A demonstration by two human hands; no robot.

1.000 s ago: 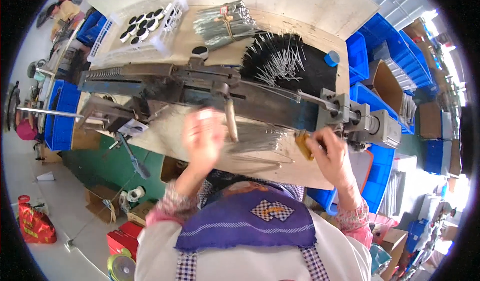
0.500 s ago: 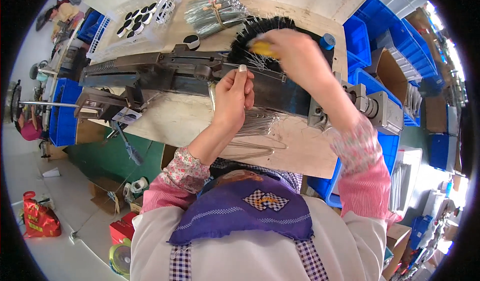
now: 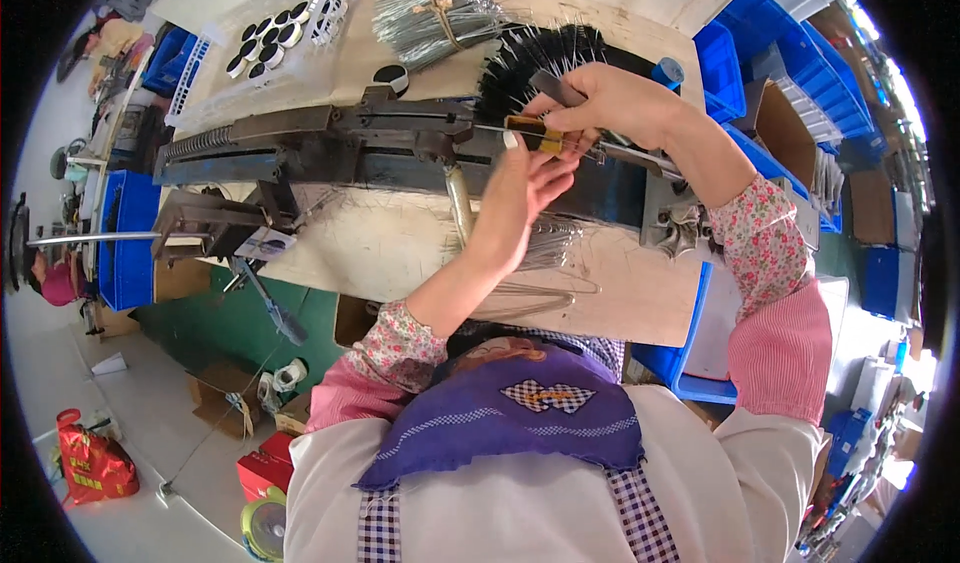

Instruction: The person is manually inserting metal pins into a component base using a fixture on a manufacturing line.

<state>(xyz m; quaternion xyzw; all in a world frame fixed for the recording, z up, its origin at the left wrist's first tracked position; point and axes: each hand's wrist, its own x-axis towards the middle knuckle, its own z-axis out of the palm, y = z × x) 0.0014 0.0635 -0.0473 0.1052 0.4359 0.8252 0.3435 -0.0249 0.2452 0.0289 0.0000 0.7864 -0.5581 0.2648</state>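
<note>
One yellow block [image 3: 533, 135] is poised over the metal machine [image 3: 395, 123], pinched in the right hand [image 3: 625, 106]; the left hand [image 3: 512, 203] is just beside it, its grip impossible to tell. Beyond, a black bristly pad [image 3: 506, 78] and a tied wire bundle [image 3: 425, 25] lie on the worktop [image 3: 640, 288].

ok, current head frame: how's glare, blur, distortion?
Head view: glare blows out patches along the right rim; same view, fisheye bowing on the long dark rail, black around the image circle; same view, left hand and right hand fairly sharp, fine wires hard to separate.
</note>
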